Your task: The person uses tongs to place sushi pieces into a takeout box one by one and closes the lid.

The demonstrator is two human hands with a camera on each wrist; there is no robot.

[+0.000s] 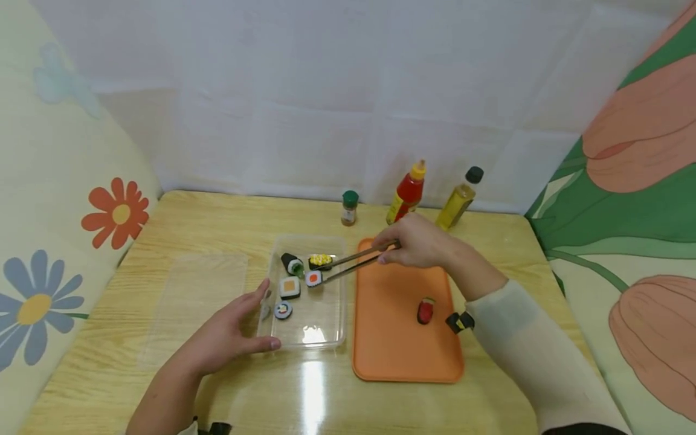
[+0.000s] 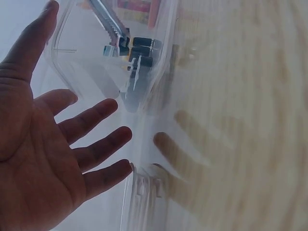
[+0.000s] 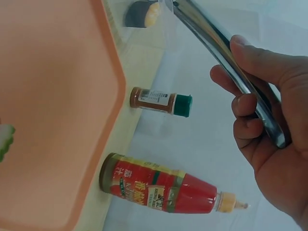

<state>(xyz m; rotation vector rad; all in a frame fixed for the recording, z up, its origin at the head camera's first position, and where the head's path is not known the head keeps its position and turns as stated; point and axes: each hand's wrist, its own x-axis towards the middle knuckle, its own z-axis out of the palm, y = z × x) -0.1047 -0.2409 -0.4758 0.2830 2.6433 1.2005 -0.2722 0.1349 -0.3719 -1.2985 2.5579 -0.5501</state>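
Observation:
A clear plastic container (image 1: 326,332) holds several toy sushi pieces: a dark cone-shaped hand roll (image 1: 294,266), a corn-topped piece (image 1: 320,260), a square piece with an orange centre (image 1: 290,288) and a round roll (image 1: 283,310). My right hand (image 1: 417,241) grips metal tongs (image 3: 240,82) above the orange tray, their arms reaching left into the container. Their tips are at a white roll with a red centre (image 1: 313,278); whether they pinch it I cannot tell. With fingers spread, my left hand (image 1: 225,332) is at the container's left side, thumb near its front corner.
An orange tray (image 1: 405,359) lies right of the container, bearing a red-topped sushi piece (image 1: 426,310). Behind stand a green-capped spice jar (image 3: 156,99), a red sauce bottle (image 3: 192,192) and an oil bottle (image 1: 458,202). A flat transparent sheet or lid (image 1: 196,302) lies left.

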